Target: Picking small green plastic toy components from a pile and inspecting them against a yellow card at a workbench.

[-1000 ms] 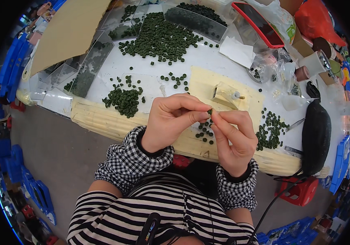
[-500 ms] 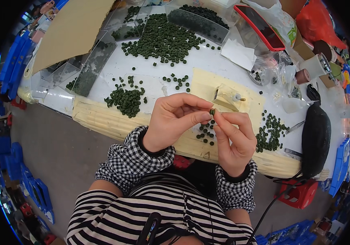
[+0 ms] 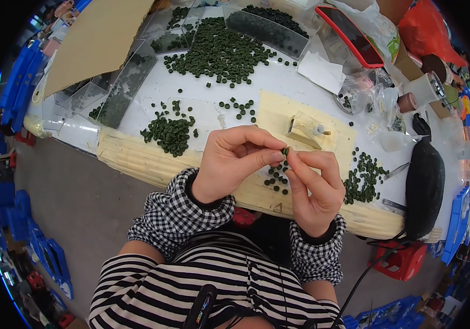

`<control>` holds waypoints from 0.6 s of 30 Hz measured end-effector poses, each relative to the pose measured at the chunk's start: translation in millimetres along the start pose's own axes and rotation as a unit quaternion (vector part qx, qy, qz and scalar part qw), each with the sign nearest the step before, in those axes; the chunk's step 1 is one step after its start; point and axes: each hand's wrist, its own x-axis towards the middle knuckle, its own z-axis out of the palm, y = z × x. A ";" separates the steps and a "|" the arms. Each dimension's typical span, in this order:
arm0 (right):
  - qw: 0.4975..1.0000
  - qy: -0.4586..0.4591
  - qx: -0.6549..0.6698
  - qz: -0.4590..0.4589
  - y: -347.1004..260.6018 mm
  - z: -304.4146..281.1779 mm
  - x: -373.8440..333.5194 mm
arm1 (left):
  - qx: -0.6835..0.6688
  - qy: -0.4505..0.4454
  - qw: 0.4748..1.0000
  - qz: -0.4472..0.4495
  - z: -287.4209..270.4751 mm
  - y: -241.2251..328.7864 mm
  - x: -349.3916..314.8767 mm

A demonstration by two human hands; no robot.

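Note:
Between the fingertips of my left hand (image 3: 237, 162) and my right hand (image 3: 317, 189) is a small round dark green piece (image 3: 285, 152), held above the table's near edge. Thumb and forefinger of each hand pinch it from either side, and the fingers cover part of it. Below the hands lie several loose green pieces (image 3: 276, 178). A pile of the same pieces (image 3: 172, 136) sits left of my left hand, and a scattered group (image 3: 364, 178) lies right of my right hand. Beyond the hands, a small block with a metal tip (image 3: 307, 130) rests on a cream sheet (image 3: 273, 104).
A large heap of green pieces (image 3: 218, 52) spreads at the back, beside clear trays (image 3: 130, 82) and a cardboard sheet (image 3: 95, 38). At the right are a black pouch (image 3: 425, 186), tweezers (image 3: 397, 170), a red-cased phone (image 3: 350, 35) and plastic bags. A red stool (image 3: 402, 260) stands below.
Almost nothing differs. Both hands keep the same pinch on the small green piece, with at most a tiny shift of the fingertips.

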 end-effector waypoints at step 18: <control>0.999 -0.012 -0.016 -0.029 0.2 -0.4 3.0 | 0.000 -0.007 1.000 0.005 -2.3 -1.0 -1.2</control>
